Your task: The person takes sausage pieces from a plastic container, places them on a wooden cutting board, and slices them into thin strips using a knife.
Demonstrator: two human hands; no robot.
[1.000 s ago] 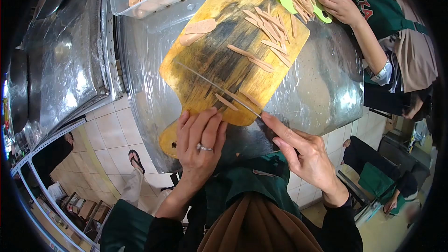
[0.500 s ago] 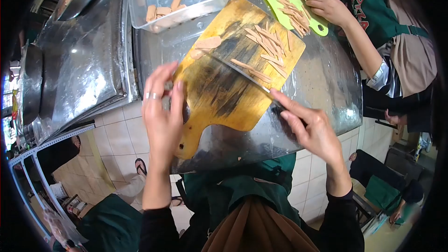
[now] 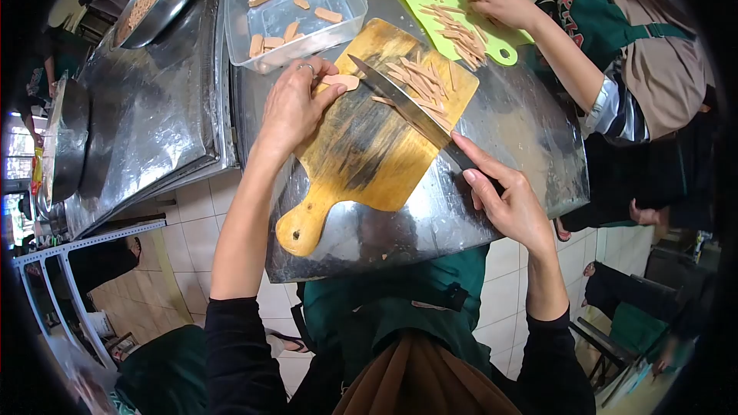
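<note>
A wooden cutting board [image 3: 361,161] with dark stains lies tilted on the metal table. My right hand [image 3: 503,196] grips the black handle of a knife [image 3: 403,104], whose blade lies slantwise over the board beside thin sausage strips [image 3: 421,81]. At the board's upper left edge my left hand [image 3: 292,107] pinches a flat, pinkish sausage slice [image 3: 342,81] between thumb and fingers. The knife tip is close to this slice but apart from it. Some strips are partly hidden behind the blade.
Beyond the board stands a clear plastic box [image 3: 296,11] holding several sausage pieces. A co-worker's hand [image 3: 500,4] rests over a green cutting board [image 3: 503,54] with strips and diced bits. Metal bowl [image 3: 165,4] of diced bits stands upper left on plastic-covered metal.
My left hand has moved up and closed on the sausage slice. The knife has shifted slightly up and right, toward the strips. The view has shifted slightly.
</note>
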